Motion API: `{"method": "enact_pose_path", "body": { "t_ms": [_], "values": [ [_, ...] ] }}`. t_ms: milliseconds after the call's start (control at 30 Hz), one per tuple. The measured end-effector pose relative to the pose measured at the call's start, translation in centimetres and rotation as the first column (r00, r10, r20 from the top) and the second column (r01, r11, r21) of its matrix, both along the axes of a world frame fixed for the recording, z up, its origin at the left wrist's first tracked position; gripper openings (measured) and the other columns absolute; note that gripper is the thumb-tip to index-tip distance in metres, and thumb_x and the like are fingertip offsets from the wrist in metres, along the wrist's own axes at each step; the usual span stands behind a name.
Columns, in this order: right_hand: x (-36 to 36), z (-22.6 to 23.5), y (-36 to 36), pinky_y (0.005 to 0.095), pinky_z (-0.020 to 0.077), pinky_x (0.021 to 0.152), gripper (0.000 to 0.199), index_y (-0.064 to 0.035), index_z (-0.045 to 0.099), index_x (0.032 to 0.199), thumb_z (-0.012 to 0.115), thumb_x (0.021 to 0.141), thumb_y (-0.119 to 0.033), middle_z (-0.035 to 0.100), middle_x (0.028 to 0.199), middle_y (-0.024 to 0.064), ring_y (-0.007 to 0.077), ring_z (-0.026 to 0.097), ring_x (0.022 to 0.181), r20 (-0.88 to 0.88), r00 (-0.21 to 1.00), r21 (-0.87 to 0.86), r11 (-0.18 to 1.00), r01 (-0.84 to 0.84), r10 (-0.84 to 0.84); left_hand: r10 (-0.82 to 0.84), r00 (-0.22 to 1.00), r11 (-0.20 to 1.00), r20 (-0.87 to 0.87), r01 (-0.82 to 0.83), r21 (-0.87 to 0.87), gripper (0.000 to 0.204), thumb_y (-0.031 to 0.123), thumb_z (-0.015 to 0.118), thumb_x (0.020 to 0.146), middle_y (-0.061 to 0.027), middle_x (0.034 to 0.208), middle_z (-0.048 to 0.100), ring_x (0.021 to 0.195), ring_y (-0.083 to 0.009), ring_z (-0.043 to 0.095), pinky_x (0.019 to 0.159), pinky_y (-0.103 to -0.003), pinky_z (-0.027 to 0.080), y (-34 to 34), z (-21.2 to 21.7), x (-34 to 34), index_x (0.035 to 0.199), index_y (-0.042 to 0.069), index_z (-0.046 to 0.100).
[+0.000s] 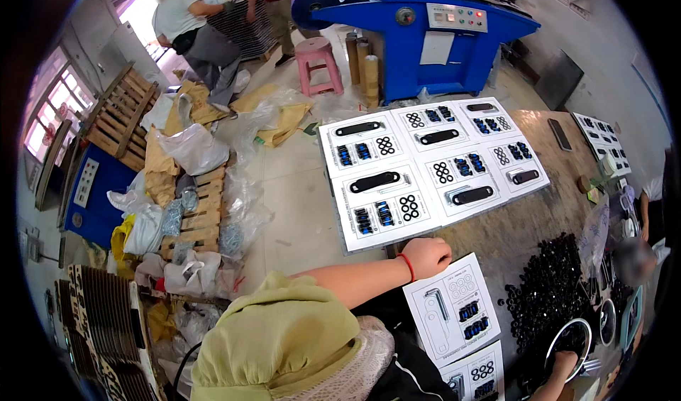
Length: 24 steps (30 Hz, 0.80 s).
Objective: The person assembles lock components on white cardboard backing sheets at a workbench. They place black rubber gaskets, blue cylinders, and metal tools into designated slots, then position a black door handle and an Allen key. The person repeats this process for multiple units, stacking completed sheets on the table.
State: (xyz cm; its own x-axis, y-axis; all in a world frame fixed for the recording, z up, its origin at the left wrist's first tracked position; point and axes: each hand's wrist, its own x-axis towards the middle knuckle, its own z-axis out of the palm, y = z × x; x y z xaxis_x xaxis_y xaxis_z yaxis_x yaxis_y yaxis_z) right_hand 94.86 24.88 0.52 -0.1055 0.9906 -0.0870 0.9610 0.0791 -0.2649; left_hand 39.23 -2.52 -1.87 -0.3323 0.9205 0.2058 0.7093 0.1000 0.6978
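My left hand [427, 257], with a red band at the wrist, is closed in a fist above the top edge of a white printed card [439, 343]. Whatever it may hold is hidden. That card carries hex keys and blue-and-black bolts; its ring and bar outlines look unfilled. Below it, a second card [460, 367] bears black rings and bolts. My right hand [565, 364] reaches into a round metal-rimmed bowl [589, 332], its fingers out of sight. Beside the bowl lies a large heap of small black parts [543, 287].
Ahead, a board of several filled cards [418, 161] overhangs the worktable [489, 241]. A dark phone-like slab [559, 135] lies beyond it. Another person's arm [644, 216] is at the right. A blue machine [433, 53], pink stool [317, 66] and wooden pallets [202, 209] stand around.
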Motion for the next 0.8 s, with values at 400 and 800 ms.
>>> {"method": "enact_pose_path", "body": {
  "t_ms": [400,800],
  "values": [
    [-2.1,0.2,-2.6,0.0425,0.0501,0.086,0.056,0.0039,0.073,0.095,0.071,0.077,-0.049,0.07,0.101,0.0242,0.0344,0.067,0.094,0.334,0.935,-0.031,0.99,0.139,-0.121,-0.067,0.998,0.997,-0.01,0.068,0.033,0.014,0.021,0.059,0.084,-0.0052,0.082,0.065,0.076,-0.0287,0.064,0.065,-0.041,0.052,0.3,-0.5,-1.0,0.079,0.01,0.066],
    [-2.7,3.4,-7.0,0.05,0.0481,0.07,0.035,0.0094,0.064,0.082,0.063,0.077,-0.025,0.064,0.079,0.0289,0.0429,0.063,0.074,0.054,0.978,0.256,0.95,0.18,-0.2,-0.126,0.991,0.989,-0.047,0.129,0.076,0.013,0.023,0.061,0.083,-0.0074,0.08,0.064,0.076,-0.03,0.063,0.067,-0.043,0.052,2.2,-1.1,-0.3,0.08,0.011,0.065]
  ]
}}
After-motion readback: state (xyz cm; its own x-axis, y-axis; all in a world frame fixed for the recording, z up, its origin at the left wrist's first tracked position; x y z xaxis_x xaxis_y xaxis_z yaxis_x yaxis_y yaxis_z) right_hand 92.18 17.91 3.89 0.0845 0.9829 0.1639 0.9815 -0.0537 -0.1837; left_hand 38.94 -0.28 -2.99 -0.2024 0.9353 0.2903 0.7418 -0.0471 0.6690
